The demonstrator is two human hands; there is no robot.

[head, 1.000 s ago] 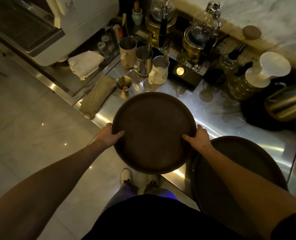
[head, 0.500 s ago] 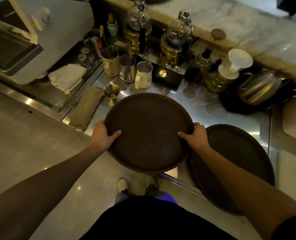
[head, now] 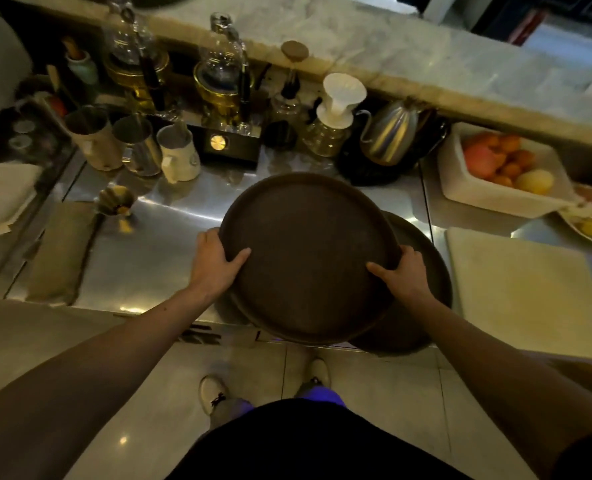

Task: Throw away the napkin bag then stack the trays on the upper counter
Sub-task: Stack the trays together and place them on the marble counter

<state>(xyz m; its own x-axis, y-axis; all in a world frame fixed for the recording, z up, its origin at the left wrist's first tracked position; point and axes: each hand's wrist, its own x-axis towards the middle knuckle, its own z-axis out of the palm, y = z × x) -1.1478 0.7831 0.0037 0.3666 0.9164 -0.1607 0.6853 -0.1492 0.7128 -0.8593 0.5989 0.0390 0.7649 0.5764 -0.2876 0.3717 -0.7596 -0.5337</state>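
A round brown tray (head: 308,251) sat gripped between both hands above the steel counter (head: 156,251), its flat face turned up toward the camera and tilted slightly, the far rim toward the marble upper counter (head: 408,60). Being round, it showed no long axis of its own — only a mild oval from the viewing angle. The left hand (head: 215,263) clasped the tray's left rim, thumb lying across the top surface and the fingers curled under the edge, out of sight. The right hand (head: 403,273) held the lower right rim the same way, thumb on top and pointing inward, the fingers wrapped over the edge. The held tray overlapped a second brown tray (head: 429,268), which lay on the counter with its near edge jutting past the front; whether the two touched could not be told. Just right of that second tray lay a pale cutting board (head: 519,292). Behind the trays stood a steel gooseneck kettle (head: 391,133), a white pour-over dripper (head: 343,95) on a glass carafe, and a row of three milk pitchers (head: 138,147) — all set against the base of the upper counter. A white bin of oranges and other fruit (head: 502,164) sat at the far right. A folded tan cloth (head: 62,251) lay at the counter's left front.
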